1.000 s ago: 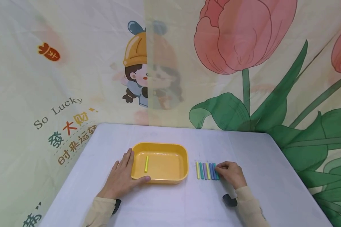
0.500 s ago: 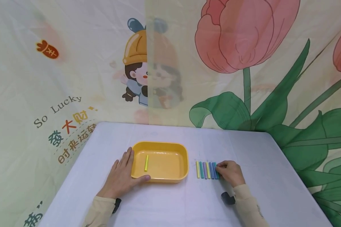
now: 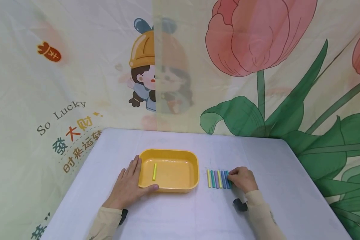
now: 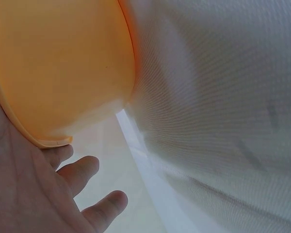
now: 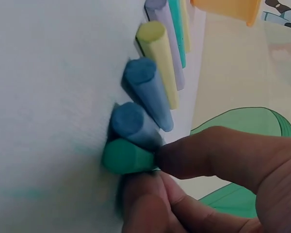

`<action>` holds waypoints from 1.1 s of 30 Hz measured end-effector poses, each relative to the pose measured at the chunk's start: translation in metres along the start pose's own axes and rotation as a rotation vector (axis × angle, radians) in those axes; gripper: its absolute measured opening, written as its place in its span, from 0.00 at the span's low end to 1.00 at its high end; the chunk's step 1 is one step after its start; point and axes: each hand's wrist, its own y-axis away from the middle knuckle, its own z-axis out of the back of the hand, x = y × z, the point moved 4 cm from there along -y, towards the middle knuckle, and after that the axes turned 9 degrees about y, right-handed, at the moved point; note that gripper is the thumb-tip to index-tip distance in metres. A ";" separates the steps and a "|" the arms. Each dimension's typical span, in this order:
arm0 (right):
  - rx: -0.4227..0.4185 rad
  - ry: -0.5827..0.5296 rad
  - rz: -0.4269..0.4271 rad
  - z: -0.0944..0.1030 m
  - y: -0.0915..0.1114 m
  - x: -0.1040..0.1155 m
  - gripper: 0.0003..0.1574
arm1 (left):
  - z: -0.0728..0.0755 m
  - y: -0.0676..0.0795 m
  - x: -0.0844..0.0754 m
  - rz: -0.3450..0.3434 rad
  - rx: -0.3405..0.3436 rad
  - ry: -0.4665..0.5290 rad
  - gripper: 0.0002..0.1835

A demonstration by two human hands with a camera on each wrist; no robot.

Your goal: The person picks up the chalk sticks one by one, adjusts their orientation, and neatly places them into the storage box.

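- Green chalk stick (image 5: 120,158): matte, plain green, with a round, flat end; it lies against a blue chalk (image 5: 129,119), nearer the worktop's (image 3: 168,216) right edge than its left.
- Right hand (image 3: 243,179): fingertips pinch the green chalk stick.
- Left hand (image 3: 127,185): unclenched, on the left rim of the yellow tray (image 3: 180,190).

pink tulip (image 3: 261,36) and cartoon figure (image 3: 144,68) on printed backdrop (image 3: 93,30); white tabletop (image 3: 174,215) below

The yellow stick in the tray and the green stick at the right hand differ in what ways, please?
The yellow stick lies inside the tray; the green stick is outside, at the row's right end. No hand touches the yellow stick, while the right hand pinches the green stick. Both are slender.
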 end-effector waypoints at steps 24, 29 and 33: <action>-0.016 -0.032 -0.005 -0.005 -0.006 -0.006 0.20 | 0.001 0.000 0.000 -0.013 -0.015 -0.002 0.69; -0.015 -0.058 -0.006 -0.002 -0.003 -0.005 0.21 | 0.001 0.001 0.000 -0.007 -0.010 -0.001 0.70; -0.015 -0.075 -0.010 -0.001 -0.002 -0.003 0.23 | 0.001 0.001 0.000 -0.002 -0.005 -0.001 0.70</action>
